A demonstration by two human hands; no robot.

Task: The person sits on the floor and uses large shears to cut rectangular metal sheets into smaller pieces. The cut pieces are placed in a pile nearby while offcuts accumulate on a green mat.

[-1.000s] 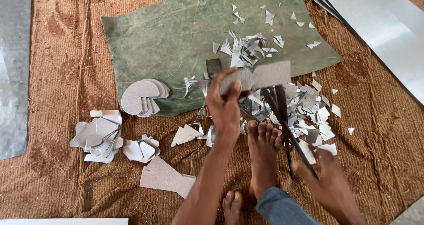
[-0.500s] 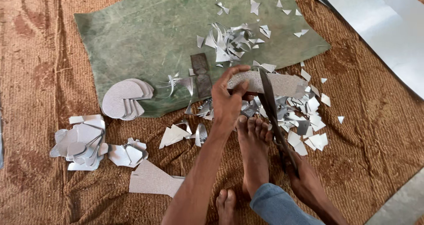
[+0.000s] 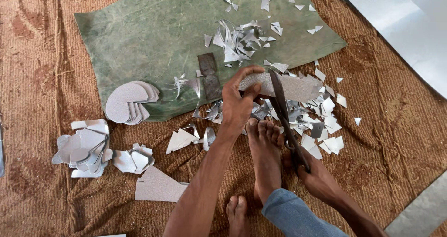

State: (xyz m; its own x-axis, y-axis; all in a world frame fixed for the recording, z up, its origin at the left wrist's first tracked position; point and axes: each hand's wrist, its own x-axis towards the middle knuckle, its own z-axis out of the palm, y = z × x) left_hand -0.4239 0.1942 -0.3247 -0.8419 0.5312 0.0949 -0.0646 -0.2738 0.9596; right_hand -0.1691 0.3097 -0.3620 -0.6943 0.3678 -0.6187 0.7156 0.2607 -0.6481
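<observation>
My left hand (image 3: 240,102) grips one end of a grey sheet-metal piece (image 3: 298,86) held just above the floor. Long dark shears (image 3: 284,113) cross that piece, blades pointing away from me. My right hand (image 3: 319,179) is closed on the shears' handles near my right leg. My bare foot (image 3: 265,155) rests between both hands, toes beside the blades. Several metal offcuts (image 3: 321,120) lie scattered under and around the piece.
A green mat (image 3: 153,37) lies on brown woven matting (image 3: 386,125). A stack of rounded cut blanks (image 3: 128,102) sits at the mat's edge, with scrap piles (image 3: 86,146) to its left. Curled trimmings (image 3: 237,39) lie on the mat. Large metal sheets (image 3: 400,23) lie at upper right.
The sheet piece has dropped lower and turned. The shears' blades have slid forward across it. The camera view has shifted, so the mat and piles appear further left.
</observation>
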